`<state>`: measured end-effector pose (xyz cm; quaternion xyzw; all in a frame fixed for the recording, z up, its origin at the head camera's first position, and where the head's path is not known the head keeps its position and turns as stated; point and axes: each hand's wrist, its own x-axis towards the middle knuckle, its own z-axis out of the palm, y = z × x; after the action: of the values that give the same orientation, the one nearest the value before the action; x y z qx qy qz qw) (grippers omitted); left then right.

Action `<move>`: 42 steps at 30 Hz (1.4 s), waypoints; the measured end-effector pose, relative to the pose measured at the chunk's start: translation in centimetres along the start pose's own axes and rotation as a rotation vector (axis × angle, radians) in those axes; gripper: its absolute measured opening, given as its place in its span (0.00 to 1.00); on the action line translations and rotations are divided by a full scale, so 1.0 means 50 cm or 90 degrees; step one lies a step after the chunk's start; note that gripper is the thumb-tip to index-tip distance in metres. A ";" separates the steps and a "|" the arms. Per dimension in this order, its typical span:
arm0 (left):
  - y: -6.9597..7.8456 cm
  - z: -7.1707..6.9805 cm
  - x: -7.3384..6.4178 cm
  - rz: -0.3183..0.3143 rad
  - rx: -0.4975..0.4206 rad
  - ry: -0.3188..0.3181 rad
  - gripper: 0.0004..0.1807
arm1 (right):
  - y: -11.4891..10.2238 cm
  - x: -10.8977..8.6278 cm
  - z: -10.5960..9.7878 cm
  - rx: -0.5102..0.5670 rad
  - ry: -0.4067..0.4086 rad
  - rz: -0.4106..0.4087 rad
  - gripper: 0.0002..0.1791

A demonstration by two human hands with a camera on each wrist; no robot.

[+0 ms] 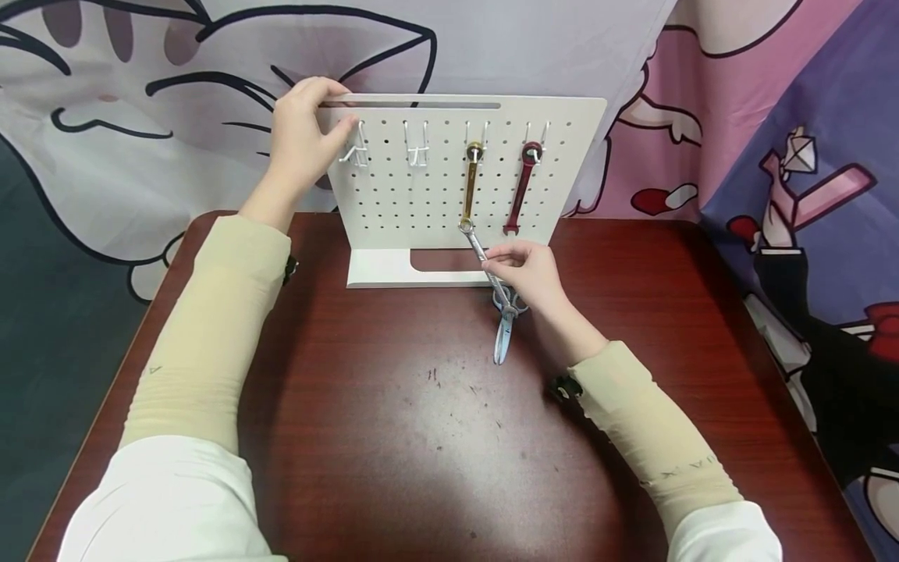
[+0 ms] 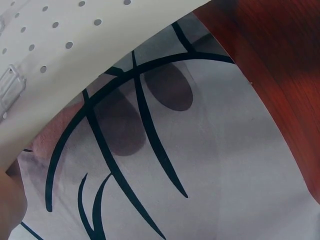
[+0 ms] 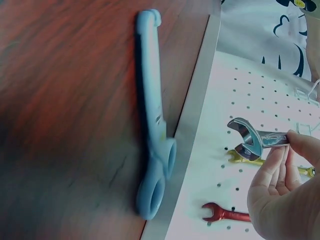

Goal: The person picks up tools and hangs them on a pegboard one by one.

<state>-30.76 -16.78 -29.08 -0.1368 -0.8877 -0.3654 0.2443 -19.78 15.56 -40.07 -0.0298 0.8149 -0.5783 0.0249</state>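
My left hand (image 1: pixel 303 133) grips the upper left corner of a white pegboard (image 1: pixel 393 207), its thumb on the front face. Between thumb and fingers, my right hand (image 1: pixel 528 273) pinches a silver combination wrench (image 1: pixel 477 248) in front of the board's lower part. The wrench's ring end overlaps the foot of a gold wrench (image 1: pixel 470 187) in the head view; its open jaw (image 3: pixel 248 140) shows in the right wrist view. Gold and red (image 1: pixel 521 187) wrenches hang from hooks by their ring ends. Scissors (image 1: pixel 503 336) lie on the table below my right hand.
Two white hooks, one left (image 1: pixel 357 152) and one beside it (image 1: pixel 417 152), hold nothing. The pegboard's base stands on a dark red wooden table (image 1: pixel 351 421). Cartoon-printed cloth (image 1: pixel 548 47) hangs behind and to the right.
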 end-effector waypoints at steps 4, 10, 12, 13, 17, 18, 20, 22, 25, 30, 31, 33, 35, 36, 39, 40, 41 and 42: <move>0.001 0.001 0.001 -0.001 0.001 0.000 0.14 | -0.011 0.012 0.019 -0.003 0.007 -0.008 0.12; 0.000 0.001 0.001 0.005 -0.002 0.003 0.14 | -0.030 0.024 0.042 0.028 0.006 -0.021 0.13; -0.001 0.000 0.000 0.005 -0.003 0.005 0.14 | -0.038 0.029 0.050 0.044 0.007 -0.033 0.12; 0.000 0.000 0.000 0.005 -0.003 0.006 0.14 | -0.042 0.032 0.055 0.051 0.009 -0.040 0.12; 0.000 -0.001 -0.001 0.008 -0.007 0.008 0.14 | -0.057 0.046 0.073 0.076 0.010 -0.061 0.11; 0.000 -0.002 -0.001 0.009 -0.007 0.008 0.14 | -0.061 0.048 0.077 0.082 0.009 -0.063 0.10; 0.000 -0.002 -0.001 0.009 -0.007 0.008 0.14 | -0.067 0.053 0.085 0.090 0.007 -0.067 0.10; 0.000 -0.002 -0.001 0.011 -0.008 0.008 0.14 | -0.073 0.056 0.091 0.102 0.005 -0.068 0.10; -0.001 -0.001 -0.001 0.013 -0.009 0.009 0.14 | -0.082 0.061 0.099 0.113 0.010 -0.072 0.11; -0.003 0.000 -0.001 0.015 -0.013 0.010 0.14 | -0.097 0.071 0.108 0.114 0.027 -0.085 0.11; -0.003 0.000 -0.001 0.015 -0.013 0.010 0.14 | -0.101 0.072 0.109 0.113 0.030 -0.090 0.11; -0.003 0.001 0.000 0.014 -0.012 0.012 0.14 | -0.108 0.076 0.112 0.110 0.038 -0.098 0.11; -0.003 0.001 0.000 0.013 -0.012 0.012 0.14 | -0.114 0.080 0.115 0.112 0.041 -0.106 0.11; -0.002 0.000 -0.001 0.011 -0.009 0.011 0.14 | -0.115 0.083 0.116 0.115 0.043 -0.110 0.11; 0.000 0.000 -0.002 0.007 -0.002 0.008 0.14 | -0.116 0.090 0.121 0.124 0.045 -0.116 0.11; 0.001 0.000 -0.002 0.005 -0.001 0.006 0.14 | -0.115 0.093 0.122 0.128 0.047 -0.116 0.11; 0.002 0.000 -0.002 0.005 -0.001 0.004 0.14 | -0.114 0.095 0.123 0.129 0.049 -0.115 0.11; 0.002 0.000 -0.003 0.006 0.000 0.003 0.14 | -0.112 0.097 0.124 0.131 0.052 -0.113 0.11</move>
<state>-30.61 -16.70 -29.10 -0.1401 -0.8865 -0.3645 0.2481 -24.06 7.48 -36.84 -0.0758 0.7459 -0.6593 -0.0565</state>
